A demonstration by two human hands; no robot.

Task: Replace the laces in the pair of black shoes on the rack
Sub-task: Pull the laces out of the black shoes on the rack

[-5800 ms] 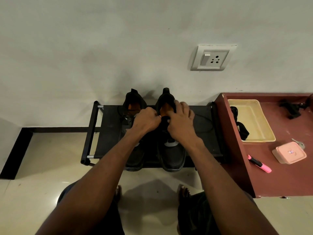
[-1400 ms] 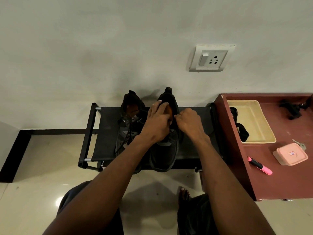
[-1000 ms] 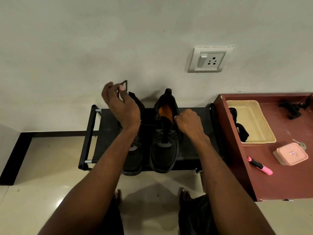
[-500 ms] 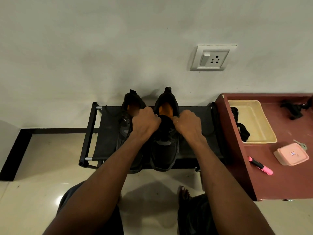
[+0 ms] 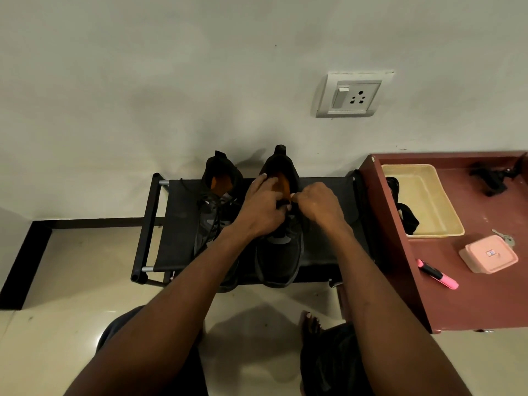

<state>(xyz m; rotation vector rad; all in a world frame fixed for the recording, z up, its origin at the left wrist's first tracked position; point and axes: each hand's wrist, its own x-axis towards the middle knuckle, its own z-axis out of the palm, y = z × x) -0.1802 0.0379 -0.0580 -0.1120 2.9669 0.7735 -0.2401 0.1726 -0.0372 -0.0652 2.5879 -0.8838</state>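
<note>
Two black shoes with orange insoles stand side by side on a low black rack [image 5: 177,224], heels toward the wall. The left shoe [image 5: 217,218] has loose black laces across its front. My left hand [image 5: 261,207] lies over the right shoe [image 5: 281,258]. Its fingers reach onto the orange insole, and its thumb pinches the tongue. My right hand [image 5: 320,205] is curled at the right side of the shoe's opening and pinches a black lace there. The lace itself is mostly hidden between my hands.
A red-brown table [image 5: 471,304] stands right of the rack. On it are a cream tray [image 5: 428,201] with black laces [image 5: 408,218] draped over its left rim, a pink box [image 5: 488,254], a pink highlighter [image 5: 437,274], keys [image 5: 505,238] and a black object [image 5: 491,175]. A wall socket [image 5: 353,95] is above.
A second ago my left hand was lifted up and to the left, then it came back beside the tongue. Now its fingers stretch forward into the right shoe's opening. My right hand has barely moved.
</note>
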